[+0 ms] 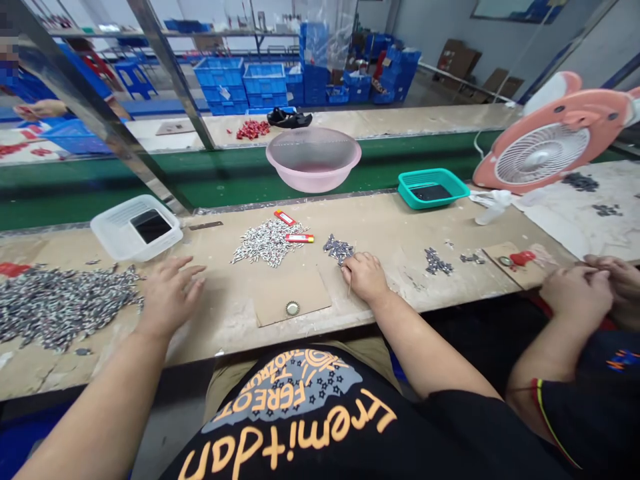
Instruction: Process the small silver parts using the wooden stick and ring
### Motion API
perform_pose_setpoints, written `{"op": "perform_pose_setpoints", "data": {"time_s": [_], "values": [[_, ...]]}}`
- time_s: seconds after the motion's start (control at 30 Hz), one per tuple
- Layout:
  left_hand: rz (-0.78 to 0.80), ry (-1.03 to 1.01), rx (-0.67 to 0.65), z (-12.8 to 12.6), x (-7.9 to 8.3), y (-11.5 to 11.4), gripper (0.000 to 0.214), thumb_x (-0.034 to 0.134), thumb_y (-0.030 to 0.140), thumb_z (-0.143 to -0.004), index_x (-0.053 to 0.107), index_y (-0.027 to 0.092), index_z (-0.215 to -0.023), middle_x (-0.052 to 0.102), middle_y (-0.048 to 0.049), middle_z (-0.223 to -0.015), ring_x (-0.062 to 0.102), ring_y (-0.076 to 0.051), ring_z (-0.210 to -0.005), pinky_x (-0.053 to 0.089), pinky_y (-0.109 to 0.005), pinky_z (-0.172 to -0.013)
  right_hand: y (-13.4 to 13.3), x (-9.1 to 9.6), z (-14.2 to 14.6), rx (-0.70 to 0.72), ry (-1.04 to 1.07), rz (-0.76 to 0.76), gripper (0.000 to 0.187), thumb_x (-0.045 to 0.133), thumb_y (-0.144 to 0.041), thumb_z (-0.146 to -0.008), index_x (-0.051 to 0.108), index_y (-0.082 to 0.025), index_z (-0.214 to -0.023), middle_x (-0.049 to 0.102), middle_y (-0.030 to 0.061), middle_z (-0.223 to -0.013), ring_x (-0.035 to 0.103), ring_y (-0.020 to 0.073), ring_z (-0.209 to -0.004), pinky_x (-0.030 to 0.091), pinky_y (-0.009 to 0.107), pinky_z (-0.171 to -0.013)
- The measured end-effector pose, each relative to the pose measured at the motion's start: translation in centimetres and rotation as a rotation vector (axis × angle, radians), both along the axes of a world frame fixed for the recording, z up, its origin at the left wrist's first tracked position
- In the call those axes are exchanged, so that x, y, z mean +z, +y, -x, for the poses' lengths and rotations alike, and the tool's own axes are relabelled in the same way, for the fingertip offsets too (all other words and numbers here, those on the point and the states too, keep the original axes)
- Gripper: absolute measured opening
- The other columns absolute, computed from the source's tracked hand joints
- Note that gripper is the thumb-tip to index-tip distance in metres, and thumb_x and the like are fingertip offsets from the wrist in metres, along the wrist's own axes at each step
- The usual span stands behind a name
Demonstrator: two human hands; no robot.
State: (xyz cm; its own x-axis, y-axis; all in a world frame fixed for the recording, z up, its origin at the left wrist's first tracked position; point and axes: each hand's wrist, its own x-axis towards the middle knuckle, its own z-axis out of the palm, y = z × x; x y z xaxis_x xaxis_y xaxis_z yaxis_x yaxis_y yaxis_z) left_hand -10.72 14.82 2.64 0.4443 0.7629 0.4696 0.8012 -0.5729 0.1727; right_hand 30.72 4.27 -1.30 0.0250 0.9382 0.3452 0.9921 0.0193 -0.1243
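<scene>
My left hand (171, 293) is over the bench with its fingers spread and nothing in it, just right of a large heap of small grey-and-white parts (70, 303). My right hand (365, 275) has its fingers closed on a thin wooden stick (349, 289) pointing down. Its fingertips are at the edge of a small pile of dark grey parts (338, 248). Between my hands lies a cardboard sheet (285, 287) with a bottle cap (293, 308) on it. Behind it spreads a pile of small silvery-white parts (265, 243), with two red-and-yellow packs (300, 238) by it.
A white basket (113, 233) holding a dark phone-like slab stands back left. A pink basin (313, 177), a teal basket (435, 200) and an orange fan (550, 147) are farther back. At right, a co-worker's hands (577, 293) are by another cardboard piece.
</scene>
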Motion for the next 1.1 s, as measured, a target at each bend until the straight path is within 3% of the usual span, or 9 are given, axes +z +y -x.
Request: {"op": "perform_pose_setpoints", "data": {"time_s": [0.07,0.17,0.27,0.37,0.53,0.63,0.77,0.97,1.1], "values": [[0.098,-0.126,-0.145,-3.6,0.6,-2.5,0.023,0.055,0.029,-0.082,0.065,0.018,-0.099,0.059,-0.0108,-0.12,0.051,-0.027,-0.114,0.035,-0.045,-0.102,-0.4,0.7,0.5,0.044,0.089,-0.047,0.011,0.056,-0.025,-0.084,0.065,-0.018,-0.083,0.061,0.0079,-0.083,0.051,0.0229,-0.088,0.034,0.034,-0.081],[0.39,-0.384,-0.329,-9.6,1.0,-6.8,0.023,0.055,0.026,-0.083,0.062,0.019,-0.104,0.063,-0.0096,-0.112,0.055,-0.023,-0.11,0.04,-0.039,-0.097,-1.4,2.5,2.3,0.219,0.308,-0.1,0.009,0.055,-0.022,-0.083,0.063,-0.018,-0.08,0.062,0.0053,-0.079,0.053,0.0197,-0.08,0.039,0.033,-0.079],[0.725,-0.661,-0.381,-14.5,1.0,-10.0,0.029,0.056,0.028,-0.084,0.056,0.019,-0.112,0.063,-0.0089,-0.106,0.059,-0.019,-0.097,0.047,-0.033,-0.086,-2.9,4.5,4.6,0.376,0.518,-0.117,0.007,0.055,-0.021,-0.083,0.061,-0.019,-0.079,0.061,0.0029,-0.075,0.053,0.0175,-0.077,0.042,0.031,-0.076],[0.928,-0.887,-0.375,-17.2,0.7,-11.5,0.02,0.056,0.03,-0.084,0.056,0.017,-0.1,0.063,-0.0056,-0.093,0.059,-0.016,-0.085,0.048,-0.028,-0.075,-4.2,5.3,6.4,0.432,0.613,-0.104,0.006,0.055,-0.021,-0.084,0.06,-0.02,-0.08,0.058,0.002,-0.074,0.053,0.0163,-0.076,0.043,0.03,-0.073],[0.939,-0.938,-0.371,-17.5,0.4,-12.2,0.011,0.055,0.028,-0.084,0.053,0.017,-0.083,0.059,-0.0014,-0.08,0.055,-0.013,-0.075,0.045,-0.025,-0.071,-5.6,4.8,7.3,0.442,0.652,-0.073,0.004,0.056,-0.023,-0.084,0.059,-0.02,-0.084,0.058,0.0023,-0.077,0.053,0.0167,-0.077,0.043,0.031,-0.074],[0.871,-0.744,-0.328,-16.7,0.8,-12.6,0.009,0.052,0.026,-0.084,0.056,0.018,-0.083,0.061,-0.0016,-0.081,0.055,-0.014,-0.074,0.044,-0.026,-0.07,-5.9,4.5,7.7,0.428,0.738,-0.043,0.009,0.058,-0.025,-0.083,0.059,-0.021,-0.09,0.06,0.0021,-0.08,0.054,0.016,-0.077,0.044,0.029,-0.072],[0.801,-0.523,-0.275,-15.8,1.3,-12.7,0.01,0.054,0.026,-0.082,0.06,0.019,-0.083,0.061,-0.0008,-0.077,0.053,-0.014,-0.071,0.042,-0.026,-0.066,-5.7,4.3,8.4,0.413,0.889,0.108,0.006,0.059,-0.026,-0.081,0.058,-0.02,-0.082,0.06,0.0002,-0.076,0.055,0.0135,-0.072,0.045,0.026,-0.068],[1.142,-0.862,-0.302,-14.7,0.8,-12.5,0.017,0.06,0.032,-0.079,0.057,0.016,-0.081,0.053,0.0014,-0.068,0.047,-0.01,-0.061,0.038,-0.023,-0.058,-5.1,3.4,9.0,0.411,1.133,0.43,0.011,0.058,-0.028,-0.079,0.053,-0.018,-0.077,0.053,-0.004,-0.065,0.048,0.0093,-0.058,0.04,0.021,-0.054],[1.349,-1.186,-0.297,-14.7,0.4,-13.0,0.023,0.07,0.029,-0.073,0.059,0.016,-0.087,0.058,0.0006,-0.074,0.051,-0.009,-0.062,0.041,-0.022,-0.062,-5.0,2.5,9.7,0.421,1.343,0.445,0.019,0.058,-0.035,-0.082,0.05,-0.019,-0.077,0.052,-0.0039,-0.065,0.048,0.0096,-0.058,0.041,0.022,-0.054]]}}
